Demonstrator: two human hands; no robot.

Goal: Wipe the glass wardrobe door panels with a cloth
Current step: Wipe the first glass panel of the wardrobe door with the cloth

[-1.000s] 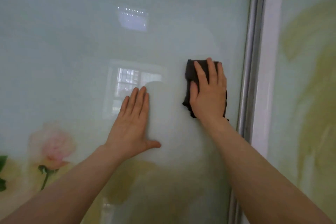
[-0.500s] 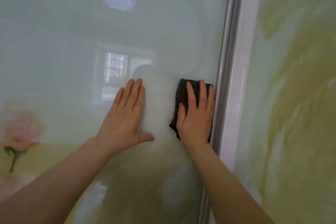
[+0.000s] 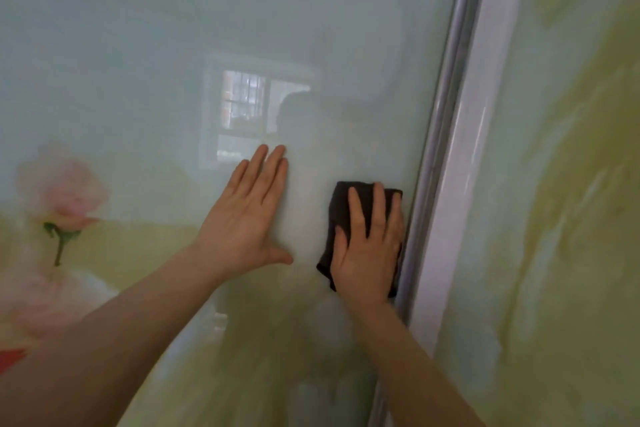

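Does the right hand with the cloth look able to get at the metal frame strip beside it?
Probably yes: the right hand presses the cloth right beside the frame strip, nothing between.

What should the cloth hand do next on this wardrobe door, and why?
Probably slide the dark cloth down along the metal frame. The right hand presses it flat at the left glass panel's right edge, while the left hand braces beside it.
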